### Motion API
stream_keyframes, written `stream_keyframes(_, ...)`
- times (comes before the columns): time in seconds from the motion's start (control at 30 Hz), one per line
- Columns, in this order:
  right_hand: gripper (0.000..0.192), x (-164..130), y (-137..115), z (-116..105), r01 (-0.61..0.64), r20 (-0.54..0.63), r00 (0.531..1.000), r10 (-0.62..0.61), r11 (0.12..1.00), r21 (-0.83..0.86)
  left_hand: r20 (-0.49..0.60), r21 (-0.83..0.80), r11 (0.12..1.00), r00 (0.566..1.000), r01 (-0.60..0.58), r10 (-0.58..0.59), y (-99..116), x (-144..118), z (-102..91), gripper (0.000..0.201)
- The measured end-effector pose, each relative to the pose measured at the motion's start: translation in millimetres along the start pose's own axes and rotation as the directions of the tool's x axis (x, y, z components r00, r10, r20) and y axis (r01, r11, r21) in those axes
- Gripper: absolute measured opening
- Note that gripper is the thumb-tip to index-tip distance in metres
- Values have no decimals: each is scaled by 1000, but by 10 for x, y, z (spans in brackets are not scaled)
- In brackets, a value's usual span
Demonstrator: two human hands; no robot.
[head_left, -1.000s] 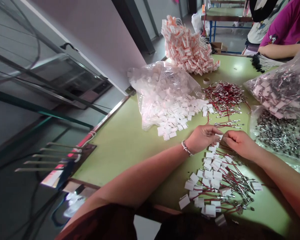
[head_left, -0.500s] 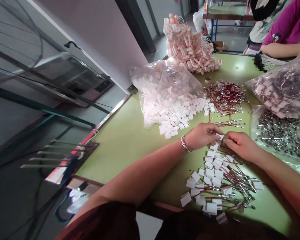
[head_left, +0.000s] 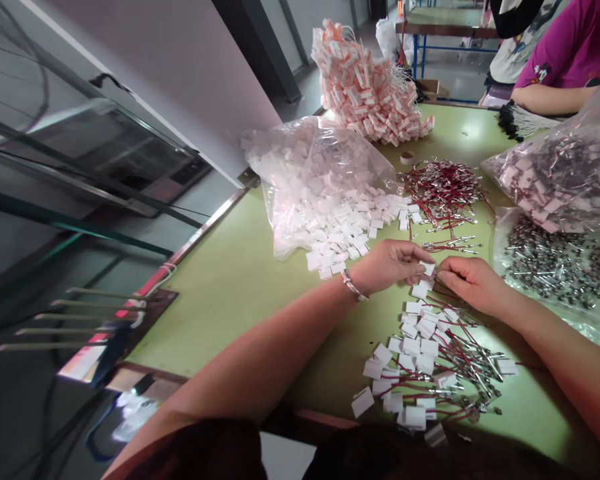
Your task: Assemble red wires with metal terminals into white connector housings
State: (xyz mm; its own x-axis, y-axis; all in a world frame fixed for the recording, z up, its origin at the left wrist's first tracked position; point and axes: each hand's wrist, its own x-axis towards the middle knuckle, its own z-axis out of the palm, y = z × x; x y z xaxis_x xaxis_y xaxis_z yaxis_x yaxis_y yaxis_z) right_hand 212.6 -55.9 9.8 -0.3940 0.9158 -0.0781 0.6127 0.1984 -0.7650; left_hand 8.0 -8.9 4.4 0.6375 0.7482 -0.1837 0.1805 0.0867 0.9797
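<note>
My left hand [head_left: 391, 265], with a bracelet at the wrist, pinches a small white plastic housing [head_left: 428, 269] between thumb and fingers. Just to its right, my right hand [head_left: 469, 281] is closed in a pinch close to the housing's edge; whatever its fingertips hold is too small to make out. Below both hands lies a spread of white housings with red wires [head_left: 420, 347], their metal-tipped ends [head_left: 480, 367] pointing right. A few loose red wires with metal ends [head_left: 453, 245] lie just beyond my fingers.
A clear bag [head_left: 320, 160] spills white housings [head_left: 347, 237] on the green table [head_left: 220, 280]. Behind stand a red wire heap [head_left: 443, 190], a tape roll [head_left: 407, 158] and an orange-white bundle [head_left: 365, 87]. Bagged metal parts [head_left: 555, 260] lie right. A person's arm [head_left: 550, 99] rests across the table.
The whole view has shifted slightly, so things appear further left. My left hand still pinches the white housing, and my right fingertips sit slightly lower against its right side.
</note>
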Motion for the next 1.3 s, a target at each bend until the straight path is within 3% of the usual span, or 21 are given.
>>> stream_keyframes(0.07, 23, -32, -2, -24, 20, 117, 993, -26, 999, 51, 192, 154, 988, 979, 32, -62, 79, -38, -149, 24)
stream_keyframes(0.1, 23, -44, 1, -44, 47, 190, 980, -62, 995, 83, 242, 268, 963, 966, 17, -85, 133, -64, -239, 25)
stream_keyframes(0.13, 25, -47, 7, -70, 80, 257, 960, -108, 990, 116, 226, 390, 921, 971, -19, -76, 192, -92, -337, 24)
stream_keyframes(0.17, 27, -41, 17, -100, 111, 301, 942, -148, 984, 138, 136, 497, 867, 990, -42, -30, 253, -122, -441, 21)
stream_keyframes(0.23, 30, 7, 51, -162, 130, 257, 954, -152, 986, 102, -130, 677, 735, 990, 49, 54, 361, -182, -653, 18)
stream_keyframes(0.3, 26, 92, 106, -204, 71, 63, 996, -65, 994, -88, -365, 768, 600, 923, 225, 121, 429, -230, -837, 20)
stream_keyframes(0.4, 21, 227, 204, -196, -80, -209, 978, -24, 876, -476, -487, 784, 485, 869, 388, 92, 463, -268, -985, 23)
stream_keyframes(0.5, 26, 297, 274, -142, -120, -240, 968, -70, 712, -692, -476, 778, 454, 879, 435, -27, 468, -273, -977, 30)
stream_keyframes(0.57, 28, 300, 292, -120, -95, -229, 967, -111, 678, -729, -453, 774, 451, 886, 444, -96, 476, -272, -921, 35)
stream_keyframes(0.67, 29, 268, 276, -127, -33, -239, 951, -196, 704, -709, -457, 792, 441, 889, 422, -30, 476, -278, -823, 28)
stream_keyframes(0.77, 29, 215, 234, -140, -21, -301, 925, -232, 760, -650, -386, 868, 358, 921, 344, 52, 416, -272, -754, 20)
stream_keyframes(0.87, 25, 151, 200, -131, -29, -325, 925, -198, 815, -579, -223, 949, 226, 975, 221, -18, 299, -230, -736, 31)
stream_keyframes(1.0, 18, 91, 170, -106, -4, -299, 943, -147, 892, -452, -158, 980, 117, 987, 161, -36, 195, -161, -758, 29)
stream_keyframes(1.1, 13, 90, 143, -94, -63, -269, 963, 4, 975, -212, -150, 980, 133, 988, 146, 24, 236, -151, -760, 21)
stream_keyframes(1.17, 11, 101, 117, -91, -127, -215, 969, 118, 992, -26, -185, 964, 212, 978, 161, 98, 312, -170, -742, 17)
stream_keyframes(1.23, 13, 106, 79, -89, -171, -167, 968, 187, 980, 103, -255, 901, 402, 948, 162, 191, 386, -198, -695, 19)
stream_keyframes(1.3, 18, 97, 29, -87, -182, -151, 967, 206, 970, 161, -343, 738, 665, 912, 113, 226, 415, -209, -603, 28)
